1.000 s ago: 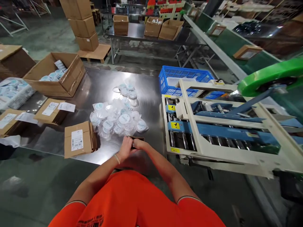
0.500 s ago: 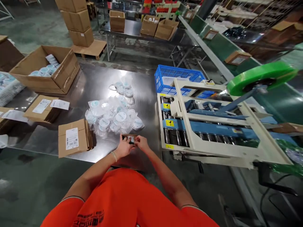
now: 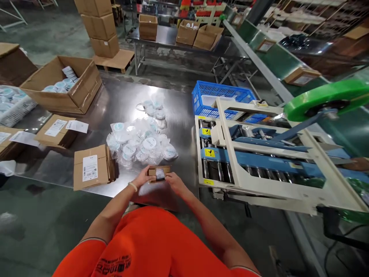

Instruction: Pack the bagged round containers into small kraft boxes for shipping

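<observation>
Between my two hands is a small open cardboard box (image 3: 152, 172), close to the front edge of the steel table (image 3: 180, 115). Inside it lies a bubble-wrapped item (image 3: 160, 174), its contents hidden. My left hand (image 3: 142, 177) grips the box's left end, fingers closed on the cardboard. At the right end, my right hand (image 3: 174, 182) holds the box with bent fingers. Just beyond the box spreads a heap of round, white-and-teal labelled discs in clear bags (image 3: 144, 142). Left of my hands stands a stack of flattened cardboard boxes (image 3: 99, 169) with a printed label on top.
A taping machine (image 3: 227, 154) with rollers and a green tape roll (image 3: 328, 100) stands to the right. Behind it is a blue crate (image 3: 198, 100). At the left are a large carton (image 3: 83, 92) of discs, more labelled flat boxes (image 3: 49, 134) and a white basket (image 3: 17, 113).
The box has tipped so its open top and the bubble-wrapped item show more plainly. My hands have moved apart to its two ends. The view has shifted slightly.
</observation>
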`<state>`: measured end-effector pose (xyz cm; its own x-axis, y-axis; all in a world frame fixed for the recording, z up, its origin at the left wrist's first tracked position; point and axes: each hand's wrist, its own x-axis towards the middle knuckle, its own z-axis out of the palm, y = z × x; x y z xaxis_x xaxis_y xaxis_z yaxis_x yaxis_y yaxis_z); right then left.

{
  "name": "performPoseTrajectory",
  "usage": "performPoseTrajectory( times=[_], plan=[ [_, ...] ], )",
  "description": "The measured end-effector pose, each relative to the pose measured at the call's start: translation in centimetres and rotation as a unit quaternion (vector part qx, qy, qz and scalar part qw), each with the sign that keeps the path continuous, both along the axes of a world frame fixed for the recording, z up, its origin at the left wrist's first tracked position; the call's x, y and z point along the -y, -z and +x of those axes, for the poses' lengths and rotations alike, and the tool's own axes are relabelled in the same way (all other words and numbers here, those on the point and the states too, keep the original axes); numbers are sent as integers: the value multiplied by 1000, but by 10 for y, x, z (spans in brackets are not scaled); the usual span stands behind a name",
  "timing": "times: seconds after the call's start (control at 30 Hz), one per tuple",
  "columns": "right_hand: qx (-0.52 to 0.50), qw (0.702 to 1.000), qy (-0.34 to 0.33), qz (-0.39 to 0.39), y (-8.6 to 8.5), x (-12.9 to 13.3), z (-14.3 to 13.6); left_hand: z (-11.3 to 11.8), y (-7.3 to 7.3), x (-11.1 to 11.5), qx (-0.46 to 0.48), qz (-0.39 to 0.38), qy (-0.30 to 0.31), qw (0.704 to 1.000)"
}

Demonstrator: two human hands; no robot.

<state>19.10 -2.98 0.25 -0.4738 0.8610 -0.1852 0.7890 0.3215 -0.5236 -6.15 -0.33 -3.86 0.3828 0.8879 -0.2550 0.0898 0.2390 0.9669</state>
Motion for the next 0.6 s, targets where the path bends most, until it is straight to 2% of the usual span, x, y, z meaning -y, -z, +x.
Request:
performPoseTrajectory(
  times=[0.07, 0.13, 0.17, 0.23, 0.3, 0.37, 0.43, 0.53, 0.6],
  plan=[
    [42, 998, 40, 20, -3, -12, -4, 16, 5, 5, -28, 34, -63, 997],
    [70, 992, 72, 72, -4, -23, -4, 18, 6, 5, -58, 64, -82, 993],
    [76, 990, 66, 96, -2, -25, -4, 13, 5, 3, -79, 84, -70, 991],
    [63, 992, 10, 113, 7, -24, -2, -2, -2, -3, -130, 135, -34, 982],
    [34, 993, -41, 103, 22, -15, 1, -14, -12, -8, -167, 177, -14, 970],
    [6, 994, -47, 96, 39, -4, 4, -15, -20, -7, -205, 209, 5, 956],
    [-15, 995, -39, 88, 52, 4, 7, -4, -25, 0, -298, 253, 60, 918],
    [-31, 997, -18, 71, 60, 3, 12, 21, -28, 15, -480, 292, 139, 816],
    [-26, 996, 29, 79, 59, -3, 15, 33, -27, 21, -533, 283, 149, 784]
  ],
)
